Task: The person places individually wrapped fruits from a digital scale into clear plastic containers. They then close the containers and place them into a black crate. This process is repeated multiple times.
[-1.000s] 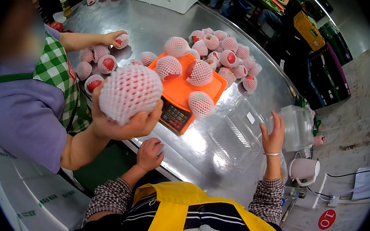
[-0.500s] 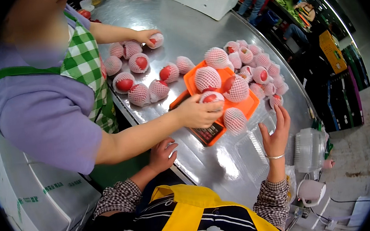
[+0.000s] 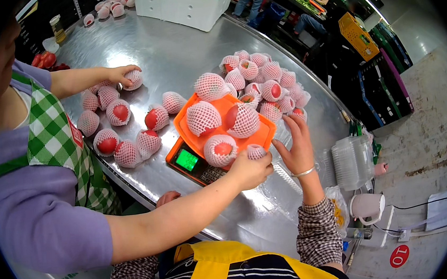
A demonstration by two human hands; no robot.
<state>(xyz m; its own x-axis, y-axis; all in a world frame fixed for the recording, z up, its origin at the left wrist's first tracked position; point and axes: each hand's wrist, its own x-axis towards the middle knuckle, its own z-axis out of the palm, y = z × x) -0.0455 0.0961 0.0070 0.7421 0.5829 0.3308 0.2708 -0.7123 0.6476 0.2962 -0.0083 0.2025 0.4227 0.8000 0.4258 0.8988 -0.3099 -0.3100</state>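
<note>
My right hand (image 3: 297,151) is open, fingers stretched and thumb apart, between the orange tray (image 3: 262,136) and a pile of red fruits in pinkish-white foam nets (image 3: 272,90). Its fingertips are close to the nearest fruit of that pile. Only a bit of my left hand (image 3: 168,198) shows beyond a co-worker's forearm, so its fingers are hidden. The tray sits on an orange scale (image 3: 176,153) with a lit green display and carries several netted fruits (image 3: 243,120). At its near corner the co-worker's hand (image 3: 251,170) holds a netted fruit (image 3: 256,152).
The co-worker's other hand (image 3: 122,75) touches a fruit among more netted fruits (image 3: 118,112) at left. A white foam box (image 3: 185,7) stands on the far side of the metal table (image 3: 173,48). Stacked clear plastic boxes (image 3: 352,163) and a mug (image 3: 366,206) are at right.
My view has shifted, so the table things appear farther left. The co-worker's hand has moved with a fruit to the tray's near corner. The scale's lit display now shows; my left hand is more hidden.
</note>
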